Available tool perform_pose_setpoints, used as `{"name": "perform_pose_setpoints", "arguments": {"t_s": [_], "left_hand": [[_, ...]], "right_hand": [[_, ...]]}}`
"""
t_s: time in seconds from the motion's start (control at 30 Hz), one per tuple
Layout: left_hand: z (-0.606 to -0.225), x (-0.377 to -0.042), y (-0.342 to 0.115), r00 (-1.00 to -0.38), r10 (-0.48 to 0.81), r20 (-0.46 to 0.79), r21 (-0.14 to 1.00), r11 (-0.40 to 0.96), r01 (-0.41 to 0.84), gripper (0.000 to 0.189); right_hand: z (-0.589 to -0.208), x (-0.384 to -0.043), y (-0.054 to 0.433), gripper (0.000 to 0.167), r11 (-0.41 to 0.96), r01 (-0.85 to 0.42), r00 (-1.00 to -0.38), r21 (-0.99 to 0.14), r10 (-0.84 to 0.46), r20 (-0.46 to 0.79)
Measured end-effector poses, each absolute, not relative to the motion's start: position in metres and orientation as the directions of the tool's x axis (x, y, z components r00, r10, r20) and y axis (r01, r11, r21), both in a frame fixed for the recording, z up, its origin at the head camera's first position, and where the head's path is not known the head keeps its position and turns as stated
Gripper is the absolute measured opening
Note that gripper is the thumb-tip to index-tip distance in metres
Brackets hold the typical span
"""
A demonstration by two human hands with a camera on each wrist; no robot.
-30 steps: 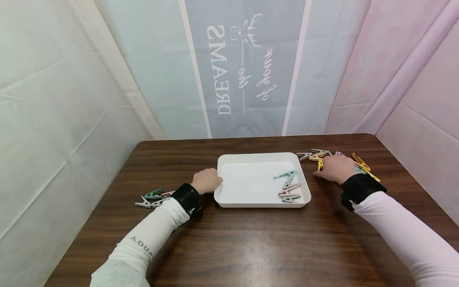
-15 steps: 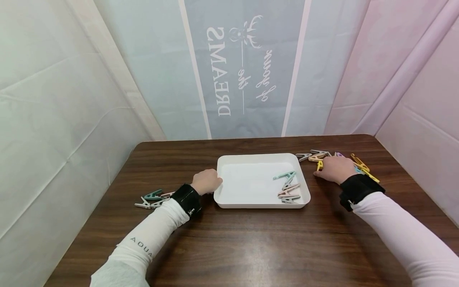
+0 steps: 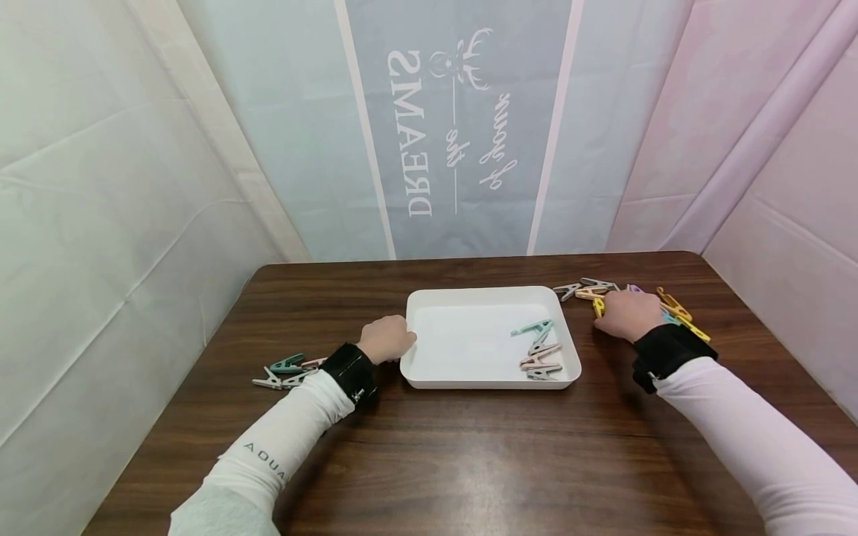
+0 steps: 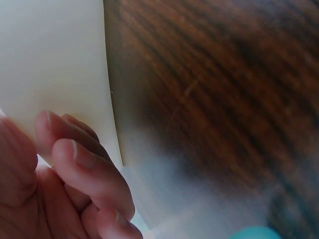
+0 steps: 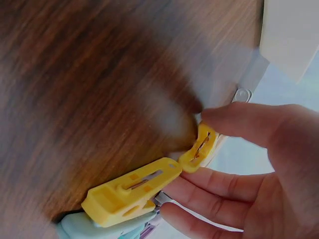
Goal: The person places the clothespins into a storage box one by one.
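Observation:
My left hand (image 3: pixel 386 339) holds the left rim of a white rectangular tray (image 3: pixel 459 335); its curled fingers lie against the tray wall in the left wrist view. Several pastel clothespins (image 3: pixel 539 356) lie at the tray's right end. On the right of the table, my right hand (image 3: pixel 628 316) pinches a yellow clothespin (image 5: pixel 199 149) between thumb and fingers, low at the tabletop. Touching that clothespin is another yellow clothespin (image 5: pixel 132 191), with a pale blue clothespin (image 5: pixel 99 226) beside it. The hand covers part of this pile in the head view.
Grey and peach clothespins (image 3: pixel 590 289) lie behind the right hand, and a yellow clothespin (image 3: pixel 673 305) lies to its right. A small group of green, grey and pink clothespins (image 3: pixel 287 365) sits by the left wrist. Fabric walls (image 3: pixel 462 149) enclose the brown wooden table (image 3: pixel 462 454).
My right thumb has drawn in toward the fingers, onto the yellow clothespin. That hand has shifted only slightly. The left hand and the tray stay in place.

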State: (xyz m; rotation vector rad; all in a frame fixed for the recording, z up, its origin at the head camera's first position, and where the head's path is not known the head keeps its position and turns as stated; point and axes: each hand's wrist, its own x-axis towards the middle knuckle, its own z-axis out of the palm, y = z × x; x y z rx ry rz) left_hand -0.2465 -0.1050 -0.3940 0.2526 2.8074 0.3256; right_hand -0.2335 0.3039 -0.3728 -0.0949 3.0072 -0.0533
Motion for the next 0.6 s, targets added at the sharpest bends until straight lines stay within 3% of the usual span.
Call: {"name": "perform_pose_setpoints", "arguments": {"t_s": [0.23,0.47,0.6], "left_hand": [[-0.391,-0.246,-0.104,-0.939,0.204,-0.276,0.238,0.961,0.138,0.032],[-0.392,-0.245,-0.105,-0.938,0.218,-0.268,0.252,0.956,0.150,0.032],[-0.393,-0.245,-0.105,-0.938,0.225,-0.265,0.262,0.952,0.154,0.032]], "right_hand": [[-0.362,-0.231,0.315,0.015,0.994,-0.074,-0.994,-0.085,-0.080,-0.077],[-0.344,-0.228,0.318,0.023,0.991,-0.072,-0.997,-0.114,-0.076,-0.027],[-0.337,-0.230,0.312,0.011,0.986,-0.111,-0.993,-0.124,-0.105,0.057]]}}
